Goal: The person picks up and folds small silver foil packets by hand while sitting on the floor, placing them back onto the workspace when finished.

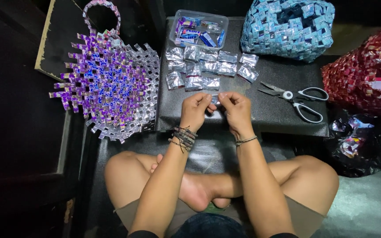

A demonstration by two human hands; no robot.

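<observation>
Left hand (196,110) and right hand (237,110) are both pinching one small silver wrapper strip (215,99) between closed fingertips, lying beyond: about eleven foil pieces (201,67), one scissors (297,99).

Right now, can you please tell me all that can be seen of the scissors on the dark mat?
The scissors lie flat on the dark mat, to the right of both hands and apart from them. The blades look like grey metal, slightly open, pointing left. The two handle loops are white with black inner lining and point right. Nothing touches them except the mat; the nearest silver foil piece lies just above the blades.
</observation>
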